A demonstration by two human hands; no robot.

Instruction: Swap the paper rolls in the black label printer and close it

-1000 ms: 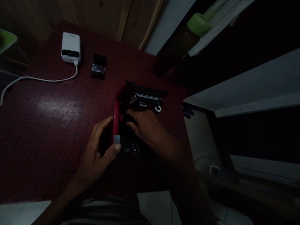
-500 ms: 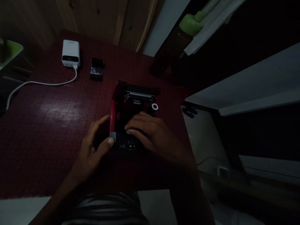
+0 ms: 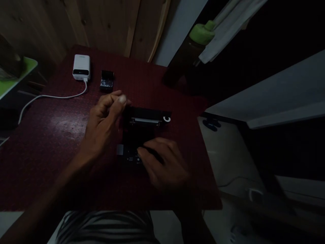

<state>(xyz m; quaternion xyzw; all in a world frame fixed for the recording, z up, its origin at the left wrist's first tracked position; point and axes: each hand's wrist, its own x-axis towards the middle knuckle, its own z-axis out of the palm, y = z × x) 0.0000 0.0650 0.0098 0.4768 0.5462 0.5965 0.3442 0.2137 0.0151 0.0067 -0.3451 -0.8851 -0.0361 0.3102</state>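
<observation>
A dark device (image 3: 127, 159) with small white markings on its near panel lies in front of me, its hinged lid (image 3: 149, 113) partly raised. The lid carries a pale roller bar and a white ring at its right end. My left hand (image 3: 101, 118) pinches the lid's far left corner between thumb and fingers. My right hand (image 3: 165, 162) rests on the near right part of the device, thumb and fingers curled close together; anything between them is too dark to make out. The inside of the device is in shadow.
On the red table (image 3: 63, 135) stand a white power bank (image 3: 81, 66) with a white cable and a small black object (image 3: 107, 80). A bottle with a green cap (image 3: 201, 34) is at the back right. Dark slippers (image 3: 212, 124) lie on the floor.
My left hand has moved from the device's near left corner up to the lid, which has swung toward me. My right hand has shifted slightly nearer to me.
</observation>
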